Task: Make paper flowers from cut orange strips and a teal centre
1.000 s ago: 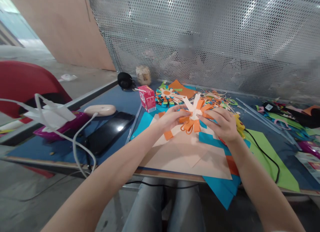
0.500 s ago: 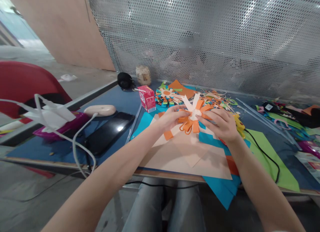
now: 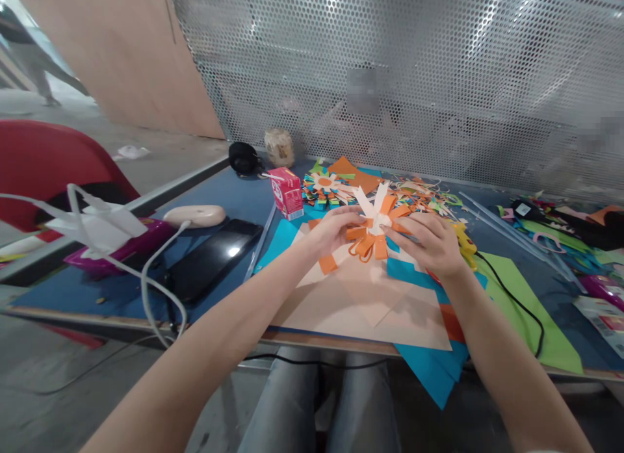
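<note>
An orange and peach paper flower (image 3: 374,229) made of looped strips is held just above the table between both my hands. My left hand (image 3: 329,231) pinches its left side, fingers curled onto the orange loops. My right hand (image 3: 431,242) grips the right side, fingertips pressed at the flower's centre. Beneath them lie peach sheets of paper (image 3: 370,307), with blue paper (image 3: 429,368) sticking out below. A finished paper flower (image 3: 325,184) lies farther back.
A pink carton (image 3: 288,192), a black phone (image 3: 212,257), a beige mouse-shaped object (image 3: 195,214) and a white charger with cables (image 3: 100,229) sit left. Green paper (image 3: 526,303), a black cable, and scraps fill the right. A perforated metal screen (image 3: 414,76) backs the table. A red chair (image 3: 49,164) stands left.
Both hands stay on the paper flower; fingers shift slightly, working the orange loops near its centre. A person has appeared walking at the far left.
</note>
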`<state>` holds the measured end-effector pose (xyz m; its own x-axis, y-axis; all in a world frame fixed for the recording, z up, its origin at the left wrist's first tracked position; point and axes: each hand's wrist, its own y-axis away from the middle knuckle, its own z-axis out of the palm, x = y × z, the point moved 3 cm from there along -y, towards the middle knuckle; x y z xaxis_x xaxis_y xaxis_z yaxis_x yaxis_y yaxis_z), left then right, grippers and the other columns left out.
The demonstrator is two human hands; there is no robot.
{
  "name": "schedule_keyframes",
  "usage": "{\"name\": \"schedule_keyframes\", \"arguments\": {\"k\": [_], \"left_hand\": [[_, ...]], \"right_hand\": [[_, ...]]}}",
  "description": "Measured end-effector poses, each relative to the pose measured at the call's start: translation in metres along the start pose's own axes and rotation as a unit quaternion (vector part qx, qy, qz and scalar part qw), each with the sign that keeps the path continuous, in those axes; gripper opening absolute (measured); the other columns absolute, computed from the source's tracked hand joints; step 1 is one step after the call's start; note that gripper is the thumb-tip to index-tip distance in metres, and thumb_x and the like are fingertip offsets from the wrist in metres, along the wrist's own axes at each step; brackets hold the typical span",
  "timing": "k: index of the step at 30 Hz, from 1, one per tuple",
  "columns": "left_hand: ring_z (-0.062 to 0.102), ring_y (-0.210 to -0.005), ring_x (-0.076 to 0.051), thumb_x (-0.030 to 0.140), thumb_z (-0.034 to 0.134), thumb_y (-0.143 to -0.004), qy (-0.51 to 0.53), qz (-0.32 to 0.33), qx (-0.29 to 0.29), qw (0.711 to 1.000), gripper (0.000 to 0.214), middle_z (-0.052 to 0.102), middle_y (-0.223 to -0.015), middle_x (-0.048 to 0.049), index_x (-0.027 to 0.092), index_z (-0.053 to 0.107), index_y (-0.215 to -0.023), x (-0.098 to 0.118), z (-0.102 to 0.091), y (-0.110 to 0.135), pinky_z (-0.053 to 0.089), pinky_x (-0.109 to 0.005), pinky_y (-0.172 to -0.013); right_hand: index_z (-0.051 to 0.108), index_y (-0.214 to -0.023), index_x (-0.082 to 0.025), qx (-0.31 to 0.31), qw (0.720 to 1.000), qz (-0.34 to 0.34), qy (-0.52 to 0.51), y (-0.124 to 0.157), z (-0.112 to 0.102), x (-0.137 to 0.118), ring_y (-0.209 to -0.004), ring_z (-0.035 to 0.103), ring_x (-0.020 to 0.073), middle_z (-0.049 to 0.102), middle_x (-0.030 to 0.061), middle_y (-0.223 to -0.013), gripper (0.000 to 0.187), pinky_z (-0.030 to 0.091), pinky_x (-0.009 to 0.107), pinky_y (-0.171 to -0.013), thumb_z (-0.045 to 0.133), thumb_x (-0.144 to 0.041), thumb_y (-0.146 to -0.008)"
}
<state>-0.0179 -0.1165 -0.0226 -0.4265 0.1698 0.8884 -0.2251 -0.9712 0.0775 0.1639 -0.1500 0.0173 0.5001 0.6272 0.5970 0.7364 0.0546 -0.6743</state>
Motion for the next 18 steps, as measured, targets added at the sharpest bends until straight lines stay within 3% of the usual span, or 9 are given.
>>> {"name": "schedule_keyframes", "arguments": {"k": [5, 7, 9, 11, 14, 16, 18], "left_hand": [[0.058, -0.063, -0.01, 0.011, 0.064, -0.058, 0.003, 0.01, -0.013, 1.0, 0.025, 0.063, -0.072, -0.0006, 0.017, 0.057, -0.082, -0.001, 0.0, -0.001, 0.046, -0.023, -0.059], [0.06, -0.064, -0.013, 0.02, 0.064, -0.061, 0.016, -0.016, -0.013, 1.0, 0.02, 0.064, -0.073, -0.0022, 0.017, 0.055, -0.079, 0.001, 0.0, 0.0, 0.045, -0.024, -0.059], [0.062, -0.069, -0.018, 0.037, 0.06, -0.066, 0.039, -0.064, -0.014, 0.997, 0.023, 0.065, -0.075, -0.0059, 0.017, 0.052, -0.074, 0.003, -0.001, 0.002, 0.045, -0.028, -0.058], [0.063, -0.077, -0.024, 0.053, 0.053, -0.068, 0.053, -0.101, 0.0, 0.993, 0.037, 0.067, -0.08, -0.0102, 0.017, 0.051, -0.073, 0.005, -0.004, 0.002, 0.044, -0.031, -0.059], [0.062, -0.08, -0.024, 0.059, 0.051, -0.069, 0.017, -0.116, 0.079, 0.99, 0.042, 0.066, -0.087, -0.0114, 0.018, 0.053, -0.078, 0.004, -0.014, -0.002, 0.043, -0.031, -0.059], [0.061, -0.079, -0.021, 0.056, 0.054, -0.069, -0.053, -0.088, 0.139, 0.985, 0.04, 0.065, -0.094, -0.0097, 0.018, 0.055, -0.083, 0.002, -0.021, -0.005, 0.041, -0.028, -0.057], [0.06, -0.083, -0.019, 0.053, 0.056, -0.07, -0.139, -0.006, 0.17, 0.976, 0.038, 0.063, -0.102, -0.008, 0.02, 0.058, -0.088, 0.004, -0.022, -0.006, 0.039, -0.024, -0.057]], "right_hand": [[0.06, -0.106, -0.034, -0.017, 1.0, 0.021, -0.007, 0.004, 0.006, 0.001, -0.089, 0.056, 0.0127, 0.064, -0.0014, -0.09, 0.032, 0.044, 0.025, -0.082, 0.055, -0.015, -0.081], [0.062, -0.1, -0.03, -0.013, 0.995, 0.079, -0.065, 0.004, 0.011, 0.004, -0.088, 0.057, 0.0129, 0.065, -0.0003, -0.09, 0.025, 0.045, 0.026, -0.081, 0.054, -0.015, -0.082], [0.064, -0.088, -0.024, 0.005, 0.971, 0.19, -0.144, 0.004, 0.018, 0.009, -0.083, 0.058, 0.0137, 0.065, 0.0012, -0.086, 0.013, 0.046, 0.027, -0.077, 0.054, -0.019, -0.082], [0.059, -0.068, -0.02, 0.019, 0.915, 0.337, -0.221, 0.007, 0.025, 0.017, -0.07, 0.057, 0.0134, 0.061, 0.0007, -0.07, 0.014, 0.045, 0.026, -0.065, 0.056, -0.027, -0.079], [0.039, -0.05, -0.02, 0.004, 0.788, 0.513, -0.339, 0.016, 0.038, 0.024, -0.048, 0.045, 0.0098, 0.043, -0.0043, -0.048, 0.035, 0.037, 0.024, -0.048, 0.059, -0.036, -0.073], [0.034, -0.05, -0.021, -0.012, 0.711, 0.566, -0.418, 0.023, 0.045, 0.025, -0.044, 0.04, 0.0083, 0.037, -0.0061, -0.045, 0.038, 0.034, 0.024, -0.046, 0.06, -0.039, -0.071], [0.035, -0.052, -0.021, -0.017, 0.658, 0.59, -0.468, 0.028, 0.051, 0.025, -0.044, 0.04, 0.0077, 0.039, -0.0067, -0.045, 0.037, 0.034, 0.023, -0.045, 0.062, -0.04, -0.068]]}}
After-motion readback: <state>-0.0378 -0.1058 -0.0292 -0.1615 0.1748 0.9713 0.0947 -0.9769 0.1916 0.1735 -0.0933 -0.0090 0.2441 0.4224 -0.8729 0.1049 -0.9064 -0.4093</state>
